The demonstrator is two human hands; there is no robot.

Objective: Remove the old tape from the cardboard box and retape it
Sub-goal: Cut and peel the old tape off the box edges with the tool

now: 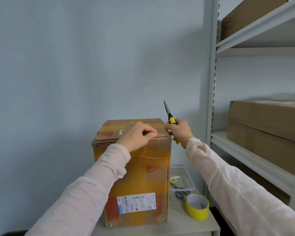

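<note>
Box: your cardboard box (134, 178) stands upright mid-table, old tape (152, 155) on it.
Left hand: your left hand (136, 135) steadies the lid, fingers curled; whether it pinches tape, you cannot tell.
Right hand: your right hand (179, 132) grips pliers (169, 114) at the top's right edge, probably to lift tape.
Roll: tape roll (197, 208) waits near right.

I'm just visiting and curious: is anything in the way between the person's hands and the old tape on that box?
Nothing visible is. The left hand seems to pinch the old tape on top of the cardboard box, and the right hand, holding pliers, touches the top's right edge.
</note>
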